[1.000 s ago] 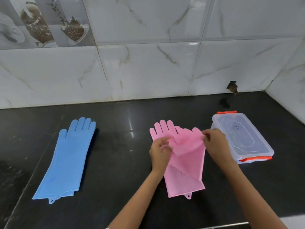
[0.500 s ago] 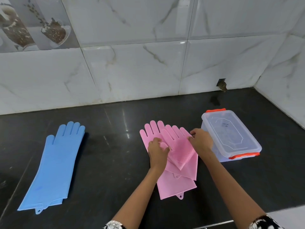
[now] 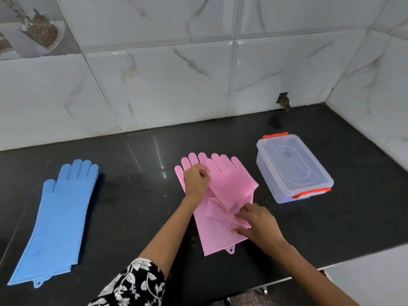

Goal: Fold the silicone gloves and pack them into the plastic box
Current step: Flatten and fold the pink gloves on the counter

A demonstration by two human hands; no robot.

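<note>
Two pink silicone gloves lie stacked in the middle of the black counter. The lower pink glove is flat, its cuff toward me. The upper pink glove is folded on top of it, bristled palm up and fingers pointing at the wall. My left hand pinches the upper glove's left edge near its fingers. My right hand grips the folded-back cuff layers closer to me. A pair of blue gloves lies flat at the left. The clear plastic box stands to the right with its lid on and orange clips at both ends.
The black counter ends at a marble-tiled wall behind and on the right. A small hole in the wall sits behind the box. The counter's front edge runs below my right forearm.
My right hand has moved from the upper glove's far right edge down to its cuff. The lifted pink glove now lies flatter on the lower one. My left hand stays on the left edge.
</note>
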